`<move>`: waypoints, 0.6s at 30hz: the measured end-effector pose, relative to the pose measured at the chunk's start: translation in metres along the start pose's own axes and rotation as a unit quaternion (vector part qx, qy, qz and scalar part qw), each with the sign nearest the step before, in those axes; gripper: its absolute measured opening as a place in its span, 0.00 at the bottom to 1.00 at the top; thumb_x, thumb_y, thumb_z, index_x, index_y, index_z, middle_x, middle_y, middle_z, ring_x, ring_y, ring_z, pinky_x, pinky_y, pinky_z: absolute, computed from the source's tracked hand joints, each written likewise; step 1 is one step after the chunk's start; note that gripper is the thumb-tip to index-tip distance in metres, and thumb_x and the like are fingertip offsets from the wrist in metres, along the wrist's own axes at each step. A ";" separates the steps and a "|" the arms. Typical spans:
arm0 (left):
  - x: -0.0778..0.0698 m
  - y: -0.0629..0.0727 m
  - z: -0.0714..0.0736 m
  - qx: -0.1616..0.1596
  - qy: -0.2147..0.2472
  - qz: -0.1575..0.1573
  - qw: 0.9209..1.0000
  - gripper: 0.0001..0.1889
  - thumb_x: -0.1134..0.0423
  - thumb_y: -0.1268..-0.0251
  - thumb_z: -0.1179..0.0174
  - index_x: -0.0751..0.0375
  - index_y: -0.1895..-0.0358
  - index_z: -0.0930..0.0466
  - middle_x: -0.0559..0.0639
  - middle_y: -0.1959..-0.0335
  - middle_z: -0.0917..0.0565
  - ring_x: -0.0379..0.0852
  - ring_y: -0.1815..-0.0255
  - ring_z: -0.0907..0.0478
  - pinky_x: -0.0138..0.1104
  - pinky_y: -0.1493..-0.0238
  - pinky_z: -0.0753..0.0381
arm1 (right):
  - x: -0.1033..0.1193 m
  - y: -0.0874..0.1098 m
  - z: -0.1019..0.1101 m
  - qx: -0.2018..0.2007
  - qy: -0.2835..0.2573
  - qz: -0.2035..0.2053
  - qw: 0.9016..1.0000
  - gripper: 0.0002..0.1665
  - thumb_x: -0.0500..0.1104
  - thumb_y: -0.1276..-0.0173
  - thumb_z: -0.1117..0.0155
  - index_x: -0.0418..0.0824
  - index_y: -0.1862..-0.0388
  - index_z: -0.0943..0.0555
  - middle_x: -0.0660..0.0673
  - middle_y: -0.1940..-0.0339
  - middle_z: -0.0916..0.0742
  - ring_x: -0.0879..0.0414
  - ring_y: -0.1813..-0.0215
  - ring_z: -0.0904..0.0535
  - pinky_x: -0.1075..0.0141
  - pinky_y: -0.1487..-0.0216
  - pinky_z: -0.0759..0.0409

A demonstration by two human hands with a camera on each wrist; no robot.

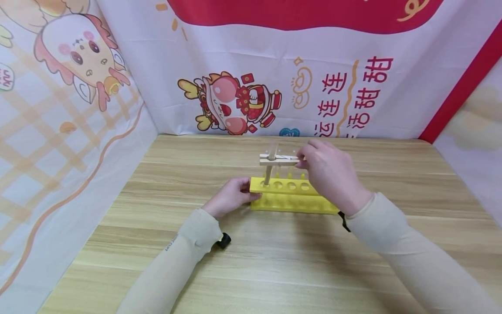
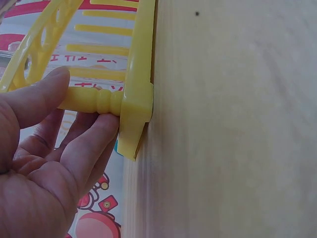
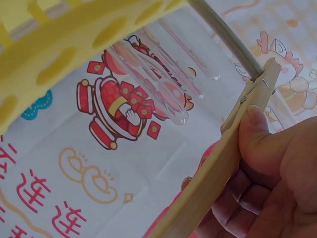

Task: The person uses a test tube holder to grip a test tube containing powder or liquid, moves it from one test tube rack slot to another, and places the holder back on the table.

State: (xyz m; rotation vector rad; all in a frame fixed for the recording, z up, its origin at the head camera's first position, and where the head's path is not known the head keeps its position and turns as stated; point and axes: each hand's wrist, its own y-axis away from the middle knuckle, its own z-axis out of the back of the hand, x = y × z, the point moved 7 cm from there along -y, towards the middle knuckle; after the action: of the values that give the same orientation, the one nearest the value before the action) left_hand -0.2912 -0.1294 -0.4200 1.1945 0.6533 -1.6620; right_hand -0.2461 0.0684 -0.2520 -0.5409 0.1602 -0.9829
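From the head view we see the right hand (image 1: 329,174) pinching a wooden clamp (image 1: 279,160) that lies level and clasps a tube (image 1: 269,168) standing upright in the end hole of the yellow rack (image 1: 292,196) on the worktop (image 1: 274,261); the left hand (image 1: 231,196) steadies that end. At the left wrist, our thumb (image 2: 37,96) and fingers close round the rack's post (image 2: 94,99). At the right wrist, the thumb (image 3: 262,134) presses the clamp (image 3: 223,168), the tube (image 3: 225,42) running away from the grip into the rack.
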 end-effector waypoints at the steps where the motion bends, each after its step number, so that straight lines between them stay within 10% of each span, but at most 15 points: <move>1: 0.000 0.000 0.000 0.000 0.003 0.000 1.000 0.10 0.65 0.34 0.34 0.58 0.51 0.18 0.48 0.54 0.15 0.45 0.52 0.20 0.39 0.50 0.20 | 0.000 0.000 0.002 -0.002 0.001 -0.001 1.000 0.05 0.37 0.37 0.28 0.37 0.63 0.15 0.46 0.69 0.18 0.49 0.66 0.20 0.54 0.71 0.18; 18: 0.000 0.000 0.000 -0.006 0.011 0.026 1.000 0.14 0.64 0.35 0.33 0.57 0.47 0.19 0.49 0.52 0.16 0.46 0.51 0.20 0.38 0.51 0.19 | -0.006 -0.001 0.030 -0.019 0.018 -0.020 0.999 0.04 0.36 0.36 0.29 0.38 0.63 0.15 0.46 0.67 0.16 0.48 0.65 0.20 0.51 0.70 0.19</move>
State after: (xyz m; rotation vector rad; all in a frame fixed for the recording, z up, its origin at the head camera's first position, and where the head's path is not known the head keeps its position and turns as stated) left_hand -0.2913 -0.1294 -0.4202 1.2125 0.6405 -1.6024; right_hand -0.2393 0.0842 -0.2270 -0.5642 0.2011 -1.0300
